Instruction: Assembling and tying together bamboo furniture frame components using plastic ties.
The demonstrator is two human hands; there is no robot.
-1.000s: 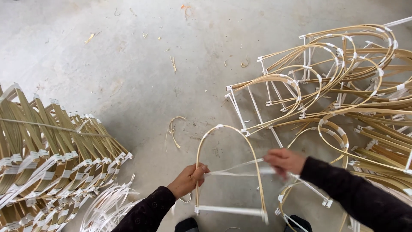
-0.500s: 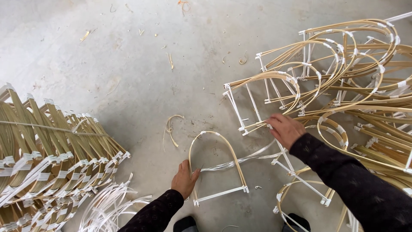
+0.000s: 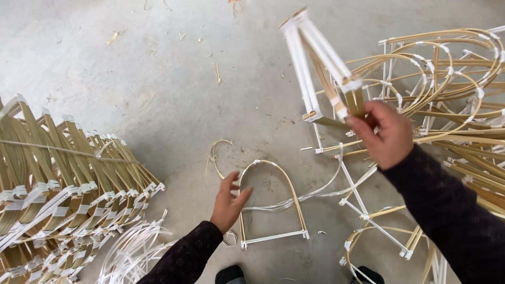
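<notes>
- While the right hand point(image 3: 386, 134) grips a lifted bamboo frame point(image 3: 323, 68), the left hand point(image 3: 229, 202) rests open beside the arched frame point(image 3: 273, 202) on the floor point(image 3: 158, 79).
- Looks like a pairing step; next comes a firm grasp on that arch.

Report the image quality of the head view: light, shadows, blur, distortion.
Head view: soft, even light on the concrete floor, with only faint shadows and no glare; the right hand and the raised bamboo frame it grips look slightly motion-blurred; the left hand beside the arched frame is fairly sharp; wide-angle stretching shows at the stacked frames near the left edge.
</notes>
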